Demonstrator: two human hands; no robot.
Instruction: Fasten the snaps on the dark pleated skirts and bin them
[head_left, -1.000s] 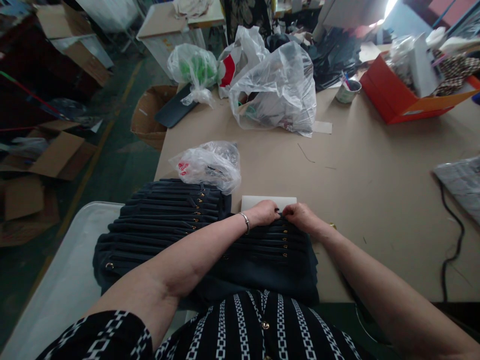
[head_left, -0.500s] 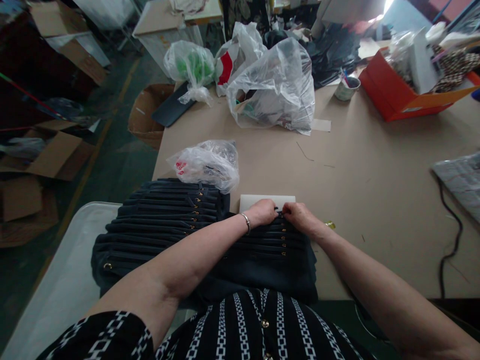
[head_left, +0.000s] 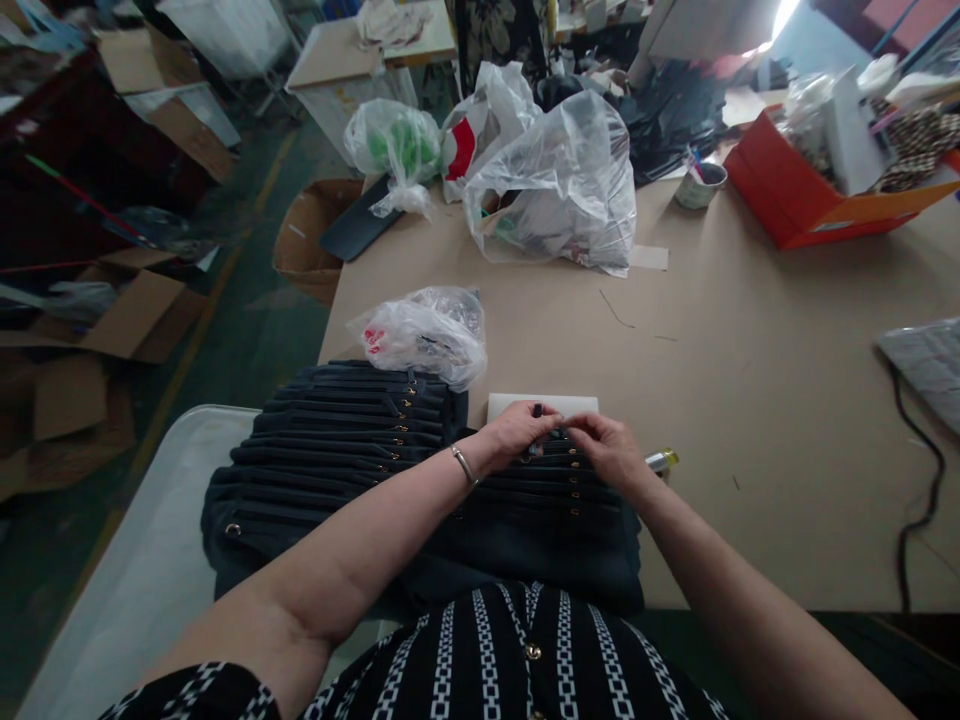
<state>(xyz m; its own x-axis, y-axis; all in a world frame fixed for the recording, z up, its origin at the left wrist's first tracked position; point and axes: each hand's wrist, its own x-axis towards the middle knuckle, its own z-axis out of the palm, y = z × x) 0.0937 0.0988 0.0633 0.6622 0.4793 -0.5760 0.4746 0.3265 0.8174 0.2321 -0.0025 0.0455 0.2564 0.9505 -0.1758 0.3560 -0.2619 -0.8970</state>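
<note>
Two stacks of dark navy fabric pieces with zippers and gold pulls lie at the table's near edge, one at the left (head_left: 337,440) and one under my hands (head_left: 540,510). My left hand (head_left: 517,432) and my right hand (head_left: 604,448) meet over the far end of the right stack, fingers pinched on the top piece's zipper. A silver bracelet (head_left: 463,464) circles my left wrist. A white card (head_left: 541,405) lies just beyond my fingers. A small gold-capped object (head_left: 661,460) sits right of my right hand.
A small clear bag (head_left: 424,332) lies beyond the left stack. Larger plastic bags (head_left: 555,185) stand at the back, a cup (head_left: 697,186) and a red box (head_left: 817,195) to the right. A black cable (head_left: 911,500) runs at the right edge. A white tray (head_left: 135,560) and cardboard boxes (head_left: 120,315) lie left.
Both hands have lifted slightly off the stack and their fingers now pinch the top zipper more visibly. The view has shifted a little to the left.
</note>
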